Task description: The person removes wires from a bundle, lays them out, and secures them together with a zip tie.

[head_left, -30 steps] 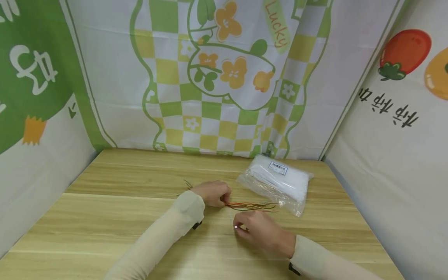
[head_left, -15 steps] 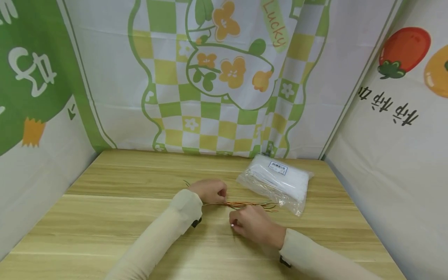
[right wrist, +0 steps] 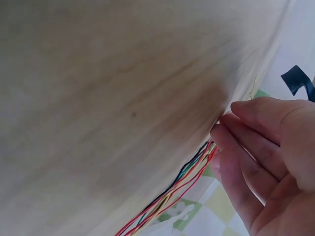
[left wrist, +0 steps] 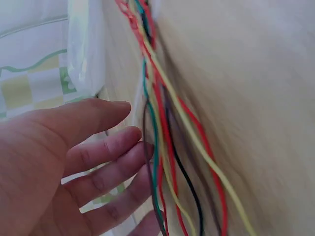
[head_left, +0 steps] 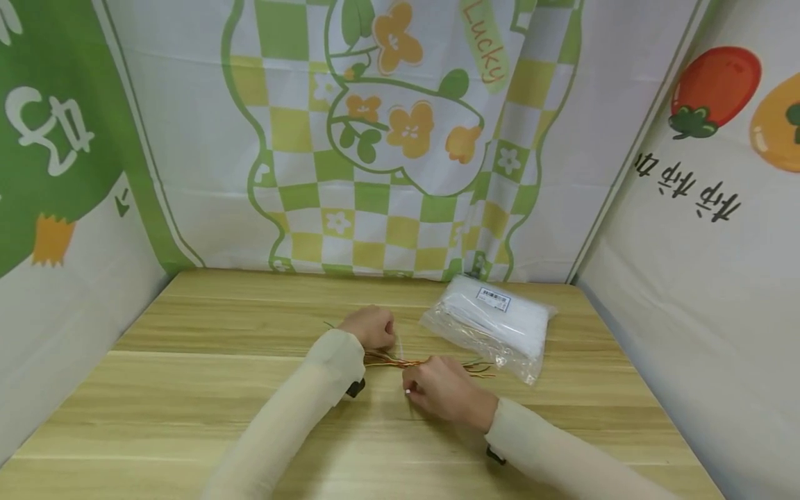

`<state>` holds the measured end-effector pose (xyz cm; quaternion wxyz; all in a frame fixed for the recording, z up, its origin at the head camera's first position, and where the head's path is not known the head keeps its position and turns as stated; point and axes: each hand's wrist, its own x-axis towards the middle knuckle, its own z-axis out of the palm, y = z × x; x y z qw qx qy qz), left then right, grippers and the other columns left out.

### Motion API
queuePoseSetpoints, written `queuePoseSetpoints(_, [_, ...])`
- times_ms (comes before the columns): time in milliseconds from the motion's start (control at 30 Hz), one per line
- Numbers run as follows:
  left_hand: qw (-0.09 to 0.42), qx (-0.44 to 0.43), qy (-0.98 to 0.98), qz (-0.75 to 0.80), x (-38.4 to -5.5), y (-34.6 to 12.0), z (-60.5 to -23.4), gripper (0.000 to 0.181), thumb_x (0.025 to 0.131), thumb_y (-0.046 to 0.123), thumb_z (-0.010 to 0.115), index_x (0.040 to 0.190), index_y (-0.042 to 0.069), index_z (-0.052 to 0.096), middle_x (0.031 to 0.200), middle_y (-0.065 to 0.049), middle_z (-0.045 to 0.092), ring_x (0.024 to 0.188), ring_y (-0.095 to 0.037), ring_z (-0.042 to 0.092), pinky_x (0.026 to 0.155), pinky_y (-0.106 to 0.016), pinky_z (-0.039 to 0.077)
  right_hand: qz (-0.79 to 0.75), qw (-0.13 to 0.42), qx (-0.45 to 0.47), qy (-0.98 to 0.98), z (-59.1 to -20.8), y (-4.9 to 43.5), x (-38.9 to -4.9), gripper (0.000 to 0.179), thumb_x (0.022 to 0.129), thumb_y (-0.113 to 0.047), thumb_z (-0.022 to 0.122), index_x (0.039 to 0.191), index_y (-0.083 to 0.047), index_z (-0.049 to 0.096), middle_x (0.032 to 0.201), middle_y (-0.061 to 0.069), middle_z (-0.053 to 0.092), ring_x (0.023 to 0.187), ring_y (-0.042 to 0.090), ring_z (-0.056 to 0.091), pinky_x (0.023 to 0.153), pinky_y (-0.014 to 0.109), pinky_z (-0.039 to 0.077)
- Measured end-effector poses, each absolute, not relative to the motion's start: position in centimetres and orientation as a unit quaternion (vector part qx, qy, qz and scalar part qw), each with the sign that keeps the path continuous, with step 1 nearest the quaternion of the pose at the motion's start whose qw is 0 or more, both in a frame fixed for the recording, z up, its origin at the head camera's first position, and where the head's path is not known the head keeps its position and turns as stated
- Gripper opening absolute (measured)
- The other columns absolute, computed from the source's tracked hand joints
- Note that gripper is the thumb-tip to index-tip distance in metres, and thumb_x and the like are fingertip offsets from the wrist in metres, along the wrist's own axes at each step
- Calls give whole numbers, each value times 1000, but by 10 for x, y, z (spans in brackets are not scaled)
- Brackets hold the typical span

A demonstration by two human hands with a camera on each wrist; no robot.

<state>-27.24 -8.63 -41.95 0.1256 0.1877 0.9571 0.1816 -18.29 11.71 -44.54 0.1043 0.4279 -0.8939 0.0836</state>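
A bundle of thin coloured wires [head_left: 400,362], red, yellow, green and black, lies across the table under both hands. My right hand [head_left: 442,389] is just in front of the bundle and pinches a thin white cable tie; its small white head [head_left: 407,392] shows at the fingertips. Behind the wires, the tie's pale strip [head_left: 401,346] rises beside my left hand [head_left: 370,328]. In the left wrist view, the left thumb [left wrist: 106,110] and fingers are apart, relaxed, beside the wires [left wrist: 165,123]. The right wrist view shows thumb and forefinger close together; the tie is hardly visible there.
A clear plastic bag [head_left: 494,319] of white strips, with a label, lies at the back right of the wooden table [head_left: 187,410]. Printed cloth [head_left: 375,229] hangs behind the table and on both sides.
My left hand has let go of the wire bundle and moved up and back behind it. The right hand has moved left and closer to the wires, still with the cable tie.
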Motion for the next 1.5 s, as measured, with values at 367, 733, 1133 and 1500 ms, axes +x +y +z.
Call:
queuePoseSetpoints(367, [142, 58, 978, 143, -278, -58, -414, 29, 91, 11, 71, 68, 17, 55, 63, 0, 52, 65, -20, 48, 91, -55, 44, 82, 100, 437, -890, -449, 112, -188, 14, 87, -17, 84, 82, -26, 75, 79, -15, 75, 63, 1, 64, 51, 18, 42])
queuePoseSetpoints(733, [159, -4, 974, 159, -271, -40, -393, 22, 96, 12, 59, 75, 14, 67, 88, -6, 70, 76, -22, 52, 82, -46, 37, 44, 123, 442, -887, -442, 109, -192, 12, 85, -18, 84, 85, -29, 79, 80, -16, 77, 62, 3, 67, 49, 20, 44])
queuePoseSetpoints(1133, [186, 26, 970, 156, -302, -48, -432, 26, 92, 23, 61, 67, 18, 58, 70, -1, 57, 68, -23, 51, 84, -53, 41, 43, 135, 442, -886, -444, 109, -189, 14, 85, -19, 83, 79, -28, 75, 73, -16, 74, 60, 6, 68, 47, 23, 44])
queuePoseSetpoints(1500, [168, 105, 945, 260, -296, -51, -435, 47, 95, 7, 63, 57, 17, 38, 53, 4, 26, 49, -14, 24, 49, -31, 30, 30, 143, 452, -880, -445, 116, -182, 12, 89, -24, 77, 79, -24, 72, 64, -13, 66, 51, 0, 54, 44, 18, 35])
